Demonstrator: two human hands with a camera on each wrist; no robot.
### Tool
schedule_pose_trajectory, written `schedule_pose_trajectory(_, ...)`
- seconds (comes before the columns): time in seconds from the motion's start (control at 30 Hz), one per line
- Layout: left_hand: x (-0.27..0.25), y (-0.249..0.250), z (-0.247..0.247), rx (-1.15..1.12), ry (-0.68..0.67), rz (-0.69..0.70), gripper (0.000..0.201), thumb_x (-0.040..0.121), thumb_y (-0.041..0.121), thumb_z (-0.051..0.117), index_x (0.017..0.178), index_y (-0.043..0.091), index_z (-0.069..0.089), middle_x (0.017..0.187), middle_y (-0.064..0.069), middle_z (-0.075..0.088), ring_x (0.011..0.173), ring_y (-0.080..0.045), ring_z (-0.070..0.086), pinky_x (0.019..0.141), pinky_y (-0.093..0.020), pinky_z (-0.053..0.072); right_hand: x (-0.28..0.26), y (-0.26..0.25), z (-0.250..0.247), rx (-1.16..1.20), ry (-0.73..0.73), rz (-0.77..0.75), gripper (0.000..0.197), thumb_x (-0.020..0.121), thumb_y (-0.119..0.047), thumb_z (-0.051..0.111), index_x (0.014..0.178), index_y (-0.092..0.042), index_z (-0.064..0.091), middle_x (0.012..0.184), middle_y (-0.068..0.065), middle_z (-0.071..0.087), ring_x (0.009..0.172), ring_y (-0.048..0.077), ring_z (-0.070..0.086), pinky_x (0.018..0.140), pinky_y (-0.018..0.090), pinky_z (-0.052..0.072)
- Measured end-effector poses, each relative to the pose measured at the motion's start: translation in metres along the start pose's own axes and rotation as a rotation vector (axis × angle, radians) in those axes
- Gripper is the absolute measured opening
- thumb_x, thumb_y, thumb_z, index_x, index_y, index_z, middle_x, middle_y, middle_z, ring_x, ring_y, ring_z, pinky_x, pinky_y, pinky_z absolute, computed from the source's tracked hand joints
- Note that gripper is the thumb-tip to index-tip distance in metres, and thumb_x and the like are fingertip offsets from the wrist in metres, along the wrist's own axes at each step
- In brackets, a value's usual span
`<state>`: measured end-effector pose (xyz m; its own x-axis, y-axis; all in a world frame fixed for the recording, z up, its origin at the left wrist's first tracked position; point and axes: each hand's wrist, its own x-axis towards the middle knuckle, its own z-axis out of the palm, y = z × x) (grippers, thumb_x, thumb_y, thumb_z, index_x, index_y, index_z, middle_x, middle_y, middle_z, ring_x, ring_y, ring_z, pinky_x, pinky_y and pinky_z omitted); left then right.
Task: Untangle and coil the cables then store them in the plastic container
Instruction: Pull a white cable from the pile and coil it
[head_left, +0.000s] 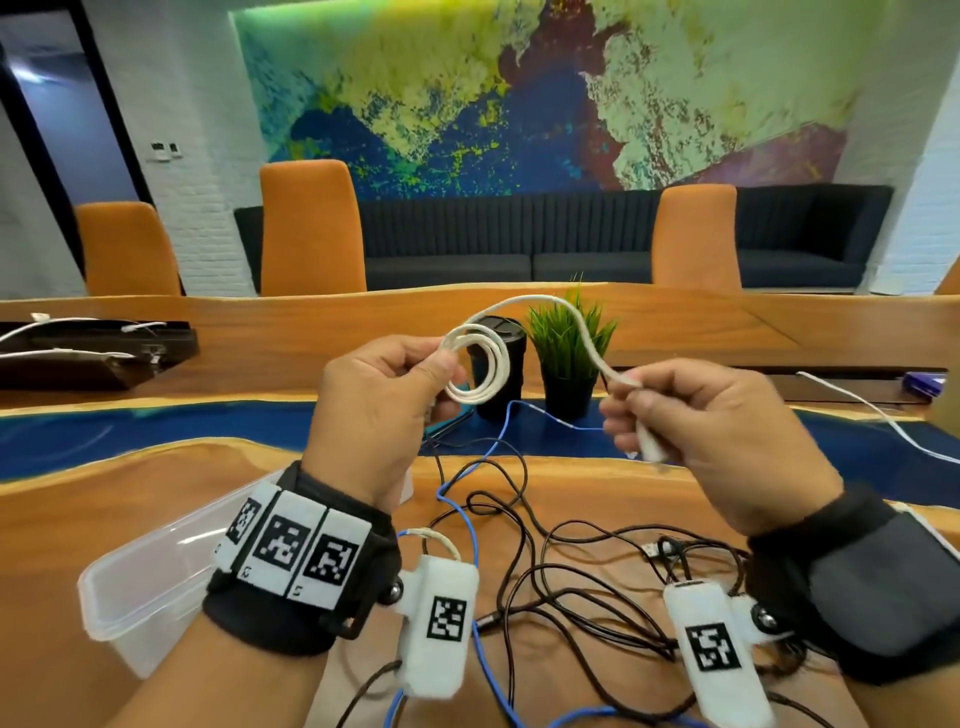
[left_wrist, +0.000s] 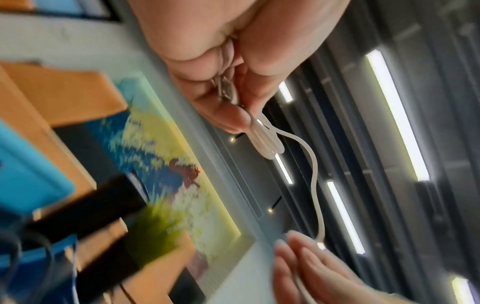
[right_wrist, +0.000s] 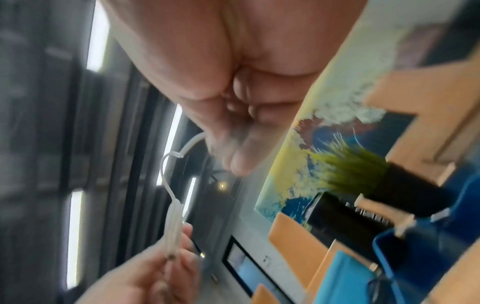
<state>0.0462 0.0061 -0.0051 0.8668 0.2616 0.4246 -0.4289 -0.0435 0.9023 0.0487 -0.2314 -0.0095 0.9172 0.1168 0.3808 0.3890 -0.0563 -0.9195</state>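
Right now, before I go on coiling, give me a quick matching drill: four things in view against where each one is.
Things:
1. white cable
2. plastic container
3. blue cable
4. potted plant

Places:
a. lying on the table among the black cables
b. held between left hand and right hand
c. on the blue strip, behind the hands
d. on the table under the left wrist

Pairs: 1-b, 2-d, 3-a, 4-c

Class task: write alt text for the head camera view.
Two hands wind a white cable above a wooden table: the left hand pinches the coil, the right hand holds the free end. Dark and blue cables lie tangled below, beside a clear plastic container.
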Motion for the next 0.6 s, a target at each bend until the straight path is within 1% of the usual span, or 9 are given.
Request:
schedule_pose_trajectory(0.07, -0.006, 0.001, 0.008, -0.144, -0.097, -0.109, 0.009, 0.089, 0.010, 0.064, 0.091, 0.009, 0.073, 0.081, -0.007, 0.073, 0.067, -0.012, 0.064, 0.057, -0.020, 0.052, 0.004, 0.000, 0.000, 0.347, 0.138, 0.116, 0.018, 0.093, -0.001, 0.051, 0.098, -0.005, 0.068, 0.090, 0.012, 0.074, 0.082, 0.022, 0.072, 0.070, 0.027, 0.060)
schedule_pose_trajectory(0.1, -0.008, 0.001, 0.013, -0.203, -0.141, -0.151, 0.010, 0.089, 0.010, 0.063, 0.091, 0.009, 0.072, 0.080, -0.007, 0.072, 0.066, -0.012, 0.064, 0.055, -0.020, 0.051, 0.006, 0.003, -0.001, 0.424, 0.178, 0.158, 0.018, 0.094, -0.003, 0.051, 0.098, -0.005, 0.068, 0.092, 0.012, 0.074, 0.084, 0.022, 0.072, 0.073, 0.029, 0.061)
schedule_pose_trajectory(0.13, -0.011, 0.001, 0.016, -0.253, -0.179, -0.180, 0.010, 0.090, 0.010, 0.062, 0.092, 0.009, 0.072, 0.079, -0.008, 0.072, 0.065, -0.012, 0.063, 0.055, -0.019, 0.051, 0.007, 0.007, -0.002, 0.389, 0.198, 0.178, 0.017, 0.094, -0.006, 0.052, 0.097, -0.008, 0.069, 0.093, 0.009, 0.074, 0.088, 0.021, 0.071, 0.075, 0.030, 0.060)
schedule_pose_trajectory(0.17, -0.013, 0.001, 0.019, -0.288, -0.212, -0.192, 0.011, 0.090, 0.009, 0.061, 0.093, 0.008, 0.072, 0.078, -0.007, 0.071, 0.064, -0.012, 0.063, 0.054, -0.019, 0.050, 0.007, 0.012, -0.003, 0.237, 0.204, 0.171, 0.017, 0.094, -0.009, 0.055, 0.096, -0.013, 0.071, 0.094, 0.005, 0.074, 0.091, 0.018, 0.070, 0.076, 0.030, 0.059)
schedule_pose_trajectory(0.23, -0.017, 0.000, 0.024, -0.287, -0.248, -0.175, 0.012, 0.091, 0.010, 0.060, 0.097, 0.006, 0.070, 0.076, -0.007, 0.071, 0.065, -0.012, 0.064, 0.056, -0.020, 0.051, 0.005, 0.019, 0.000, -0.180, 0.179, 0.091, 0.016, 0.091, -0.014, 0.061, 0.090, -0.024, 0.075, 0.091, -0.006, 0.073, 0.089, 0.005, 0.066, 0.073, 0.022, 0.054)
schedule_pose_trajectory(0.3, -0.019, -0.001, 0.025, -0.230, -0.245, -0.139, 0.013, 0.090, 0.011, 0.061, 0.098, 0.007, 0.070, 0.080, -0.008, 0.072, 0.071, -0.016, 0.066, 0.058, -0.022, 0.052, 0.002, 0.019, 0.006, -0.334, 0.136, 0.017, 0.015, 0.089, -0.016, 0.064, 0.087, -0.025, 0.076, 0.083, -0.007, 0.072, 0.076, 0.001, 0.065, 0.063, 0.014, 0.050)
schedule_pose_trajectory(0.4, -0.020, -0.003, 0.026, -0.148, -0.232, -0.076, 0.011, 0.091, 0.010, 0.062, 0.096, 0.009, 0.072, 0.085, -0.014, 0.073, 0.079, -0.023, 0.068, 0.062, -0.024, 0.055, 0.001, 0.016, 0.012, -0.149, 0.113, 0.083, 0.010, 0.089, -0.009, 0.064, 0.089, -0.013, 0.074, 0.075, 0.008, 0.072, 0.060, 0.009, 0.064, 0.055, 0.021, 0.055)
schedule_pose_trajectory(0.5, -0.023, -0.003, 0.029, -0.101, -0.242, -0.034, 0.011, 0.091, 0.008, 0.063, 0.096, 0.010, 0.073, 0.085, -0.013, 0.074, 0.076, -0.021, 0.069, 0.062, -0.026, 0.056, -0.001, 0.013, 0.017, 0.230, 0.108, 0.250, 0.009, 0.091, -0.003, 0.060, 0.096, -0.001, 0.067, 0.076, 0.013, 0.071, 0.064, 0.017, 0.067, 0.057, 0.026, 0.058)
schedule_pose_trajectory(0.6, -0.028, -0.003, 0.033, -0.064, -0.288, 0.017, 0.011, 0.089, 0.009, 0.064, 0.094, 0.013, 0.074, 0.082, -0.008, 0.075, 0.075, -0.020, 0.071, 0.064, -0.030, 0.058, 0.000, 0.011, 0.022, 0.531, 0.119, 0.337, 0.019, 0.092, -0.004, 0.056, 0.109, 0.006, 0.061, 0.083, 0.016, 0.070, 0.066, 0.017, 0.068, 0.053, 0.024, 0.057)
